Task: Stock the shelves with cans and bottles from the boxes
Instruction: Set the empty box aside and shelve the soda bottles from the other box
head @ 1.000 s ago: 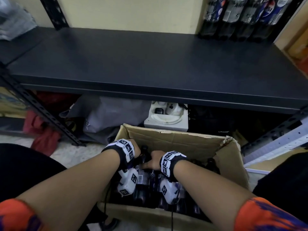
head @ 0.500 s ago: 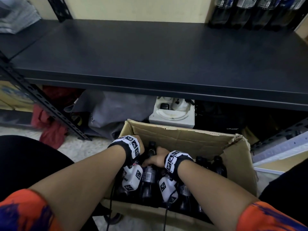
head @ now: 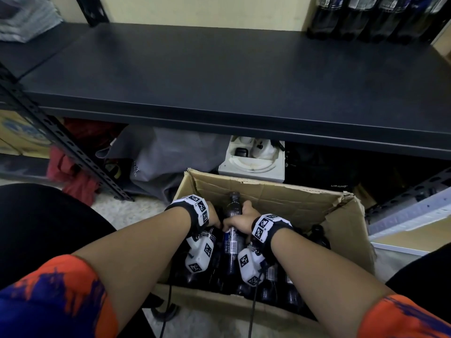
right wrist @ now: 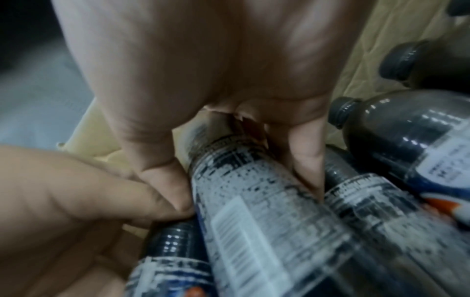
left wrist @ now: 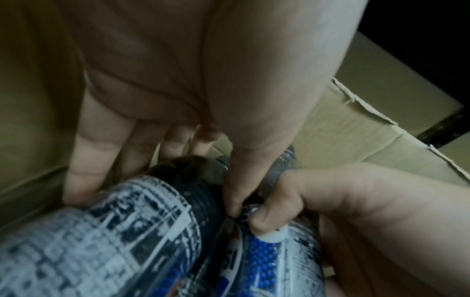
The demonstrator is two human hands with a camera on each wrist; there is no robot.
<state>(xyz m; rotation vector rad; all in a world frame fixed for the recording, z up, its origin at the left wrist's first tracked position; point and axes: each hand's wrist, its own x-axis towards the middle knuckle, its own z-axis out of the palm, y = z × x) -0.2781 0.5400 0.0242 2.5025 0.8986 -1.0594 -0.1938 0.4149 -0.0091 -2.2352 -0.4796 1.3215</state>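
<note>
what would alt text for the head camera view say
Both hands reach into an open cardboard box of dark soda bottles on the floor: the right hand grips a bottle, the left hand another beside it. Above runs a dark shelf with bottles at its far right.

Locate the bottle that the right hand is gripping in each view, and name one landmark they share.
Head: bottle in the right hand, centre, neck rising from the cardboard box.
Left wrist: lower right, blue label.
Right wrist: centre, barcode label.
Shared landmark: the box's wall.
</note>
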